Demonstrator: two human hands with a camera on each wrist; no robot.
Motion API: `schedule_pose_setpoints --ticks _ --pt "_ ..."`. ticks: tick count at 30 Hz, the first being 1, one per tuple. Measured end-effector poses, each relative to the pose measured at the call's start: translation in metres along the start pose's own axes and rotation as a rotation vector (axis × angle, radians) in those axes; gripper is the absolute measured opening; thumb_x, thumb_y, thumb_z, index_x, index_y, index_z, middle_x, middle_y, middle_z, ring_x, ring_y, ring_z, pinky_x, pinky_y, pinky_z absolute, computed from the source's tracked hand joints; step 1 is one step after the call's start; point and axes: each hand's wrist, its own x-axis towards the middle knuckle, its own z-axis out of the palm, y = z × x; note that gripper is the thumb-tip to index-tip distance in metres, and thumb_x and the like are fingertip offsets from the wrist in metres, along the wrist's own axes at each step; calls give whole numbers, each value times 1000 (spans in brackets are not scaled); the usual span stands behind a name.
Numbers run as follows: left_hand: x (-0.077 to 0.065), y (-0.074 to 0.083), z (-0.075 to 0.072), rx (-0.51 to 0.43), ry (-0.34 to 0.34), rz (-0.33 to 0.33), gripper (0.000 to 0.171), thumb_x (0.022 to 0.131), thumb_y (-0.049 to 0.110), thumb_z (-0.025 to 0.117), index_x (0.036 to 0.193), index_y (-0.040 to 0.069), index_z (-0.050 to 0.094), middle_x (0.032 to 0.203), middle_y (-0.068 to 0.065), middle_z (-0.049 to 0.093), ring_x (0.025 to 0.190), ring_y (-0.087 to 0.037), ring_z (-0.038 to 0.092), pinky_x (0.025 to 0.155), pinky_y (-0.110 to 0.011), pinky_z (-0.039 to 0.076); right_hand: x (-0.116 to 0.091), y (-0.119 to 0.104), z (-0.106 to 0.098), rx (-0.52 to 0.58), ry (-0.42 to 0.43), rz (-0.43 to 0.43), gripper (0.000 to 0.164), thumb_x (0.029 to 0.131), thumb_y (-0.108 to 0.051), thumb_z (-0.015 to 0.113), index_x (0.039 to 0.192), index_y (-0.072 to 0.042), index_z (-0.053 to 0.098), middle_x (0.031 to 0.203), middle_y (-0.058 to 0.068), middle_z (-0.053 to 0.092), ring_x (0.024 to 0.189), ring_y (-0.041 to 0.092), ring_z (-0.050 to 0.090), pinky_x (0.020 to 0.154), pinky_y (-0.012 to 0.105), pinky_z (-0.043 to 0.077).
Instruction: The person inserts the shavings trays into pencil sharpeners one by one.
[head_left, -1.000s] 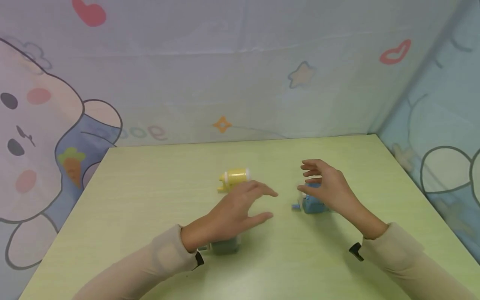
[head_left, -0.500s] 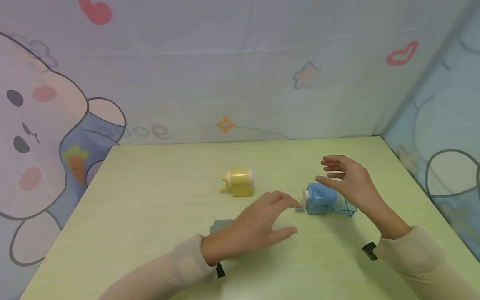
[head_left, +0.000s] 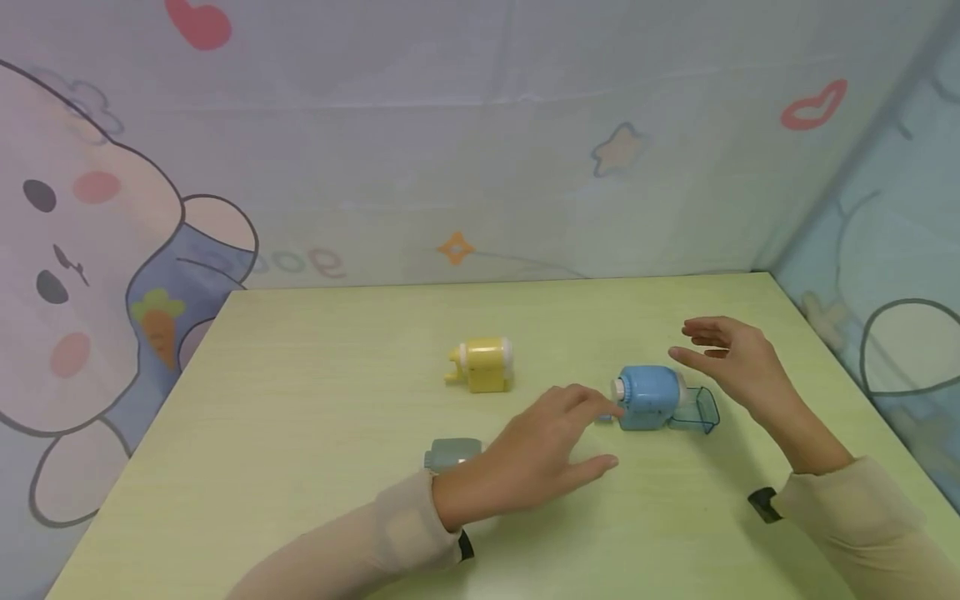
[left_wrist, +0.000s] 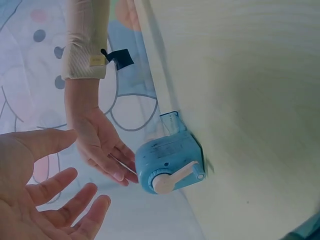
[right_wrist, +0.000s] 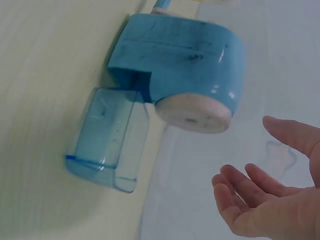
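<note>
Step in hand: both hands closing in on the blue sharpener (head_left: pixel 648 398), one from each side; nothing gripped yet, by the look of it
Left hand (head_left: pixel 542 454): released, fingers spread and nearly straight, fingertips just beside the crank end; holding nothing
Right hand (head_left: pixel 738 362): released, palm turned toward the drawer end, fingers relaxed; near, not touching
Blue sharpener, place: on the bench (head_left: pixel 315 400), right of centre, between the two hands; crank (left_wrist: pixel 177 176) pointing toward the left hand
Clear drawer (right_wrist: pixel 107 137): pulled partly out at the back; thin see-through blue plastic, boxy, open-topped
Next move, as judged: probably a steadying grip on the smooth rounded body; care with the loose drawer
Materials: hard glossy plastic shell, white end cap and crank; pale green wood-grain bench top, matte
Yellow sharpener (head_left: pixel 486 364): same rounded shape, well apart, further back
Grey piece (head_left: pixel 452 454): small, blocky, just behind the left wrist
</note>
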Motion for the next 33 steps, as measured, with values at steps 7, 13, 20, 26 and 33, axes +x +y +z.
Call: schedule_pose_setpoints --ticks 7,13,20,26,33 --pt "7 -3 9 24 12 -38 45 87 37 61 126 20 46 121 5 44 105 -6 39 83 -13 35 0 22 -4 -10 -72 72 62 88 -41 59 126 5 43 124 25 45 112 40 41 85 55 41" --pt "12 -3 16 43 0 -52 48 87 37 61 128 18 45 122 3 44 105 -7 39 82 -12 35 -3 34 -8 -26 -141 120 67 88 -43 58 129 6 40 127 27 41 111 41 41 85 55 42" --pt "16 -3 18 48 -3 -87 49 86 36 62 128 18 44 123 0 43 101 -9 41 74 -11 37 -6 42 -11 -7 -274 129 68 88 -39 59 132 7 35 133 29 32 112 44 40 85 56 42" --pt "21 -3 21 32 -14 -101 51 85 34 64 129 18 43 125 -1 41 98 -9 41 71 -10 36 -8 51 -11 40 -329 127 66 88 -32 61 133 9 32 134 31 29 112 46 39 84 52 44" --pt "32 -4 29 18 -34 -138 52 85 31 65 130 19 42 125 -1 38 102 -9 40 78 -12 36 -10 61 -10 118 -364 111 65 87 -25 64 132 10 33 133 32 29 113 47 37 76 39 50"
